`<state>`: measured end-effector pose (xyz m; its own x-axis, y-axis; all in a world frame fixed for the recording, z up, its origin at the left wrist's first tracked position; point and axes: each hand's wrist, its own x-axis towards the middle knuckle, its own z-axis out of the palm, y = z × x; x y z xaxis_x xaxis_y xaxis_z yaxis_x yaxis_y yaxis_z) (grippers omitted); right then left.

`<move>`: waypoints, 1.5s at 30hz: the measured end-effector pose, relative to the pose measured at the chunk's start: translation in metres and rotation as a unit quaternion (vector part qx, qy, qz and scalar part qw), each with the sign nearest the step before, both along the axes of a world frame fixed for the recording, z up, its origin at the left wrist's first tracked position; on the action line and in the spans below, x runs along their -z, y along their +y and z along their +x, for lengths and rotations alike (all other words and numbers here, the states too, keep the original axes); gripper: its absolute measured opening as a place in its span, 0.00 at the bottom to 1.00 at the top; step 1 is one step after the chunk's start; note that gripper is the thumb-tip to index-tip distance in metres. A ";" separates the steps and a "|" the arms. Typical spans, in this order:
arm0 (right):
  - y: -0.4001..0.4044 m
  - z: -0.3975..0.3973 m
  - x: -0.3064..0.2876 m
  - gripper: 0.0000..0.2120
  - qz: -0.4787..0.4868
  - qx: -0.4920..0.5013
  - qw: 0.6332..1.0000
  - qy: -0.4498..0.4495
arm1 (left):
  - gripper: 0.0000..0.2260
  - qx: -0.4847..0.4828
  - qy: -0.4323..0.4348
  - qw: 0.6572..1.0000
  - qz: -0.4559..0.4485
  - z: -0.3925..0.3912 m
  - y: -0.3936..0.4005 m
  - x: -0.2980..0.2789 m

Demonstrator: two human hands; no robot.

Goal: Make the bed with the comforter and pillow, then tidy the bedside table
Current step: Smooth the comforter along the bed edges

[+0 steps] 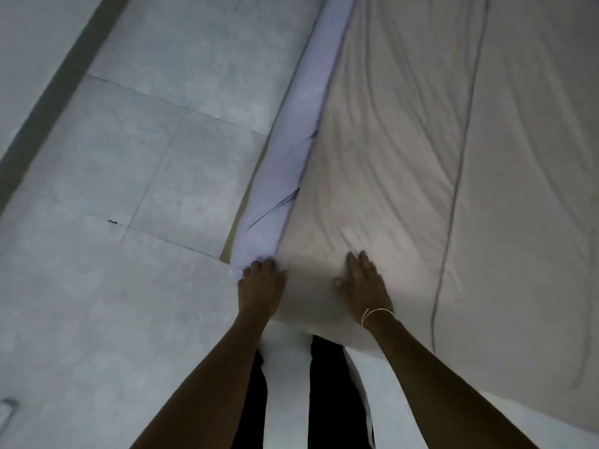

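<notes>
A beige comforter point(421, 150) with wrinkles and a stitched seam lies spread over the bed, filling the right of the view. Its near left corner sits under my hands. My left hand point(261, 286) curls its fingers over the corner's edge, where the comforter meets the white sheet point(285, 157) on the mattress side. My right hand point(364, 283) lies flat, palm down, fingers together, pressing on the comforter just right of the corner. A thin bracelet circles my right wrist. No pillow and no bedside table show.
Grey tiled floor point(129, 189) fills the left half, with a dark skirting strip point(55, 85) along a wall at far left. My dark trouser legs stand against the bed's foot at the bottom centre.
</notes>
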<state>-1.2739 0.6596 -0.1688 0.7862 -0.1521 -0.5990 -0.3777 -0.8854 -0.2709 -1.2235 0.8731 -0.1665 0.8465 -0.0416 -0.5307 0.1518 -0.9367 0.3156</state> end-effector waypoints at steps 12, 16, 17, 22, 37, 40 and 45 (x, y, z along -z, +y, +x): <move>0.085 -0.020 0.046 0.40 -0.061 0.067 0.995 -0.045 | 0.20 0.034 -0.109 0.992 -0.062 -0.007 0.065 0.047; 0.116 -0.033 0.052 0.34 -0.083 0.066 0.993 -0.058 | 0.09 0.078 -0.131 0.987 -0.047 -0.008 0.095 0.062; 0.120 -0.037 0.054 0.34 -0.093 0.070 0.991 -0.060 | 0.08 0.085 -0.129 0.987 -0.050 -0.007 0.097 0.064; 0.127 -0.058 0.054 0.35 -0.068 0.014 0.995 -0.077 | 0.09 0.025 -0.193 0.979 -0.056 0.004 0.084 0.045; 0.032 -0.019 0.091 0.29 -0.176 0.044 0.962 -0.203 | 0.25 0.250 -0.261 0.932 0.006 0.073 -0.021 0.093; 0.078 -0.065 0.098 0.29 -0.136 -0.095 0.955 -0.245 | 0.26 0.129 -0.227 0.965 0.019 0.049 0.003 0.092; 0.087 -0.094 0.076 0.27 -0.061 -0.188 0.938 -0.285 | 0.30 -0.017 -0.212 0.977 0.027 0.028 0.033 0.079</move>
<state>-1.3676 0.7467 -0.2448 0.9852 0.1600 -0.0618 0.1427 -0.9647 -0.2215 -1.1960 0.9062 -0.2460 0.9910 0.0095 -0.1338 0.0506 -0.9502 0.3075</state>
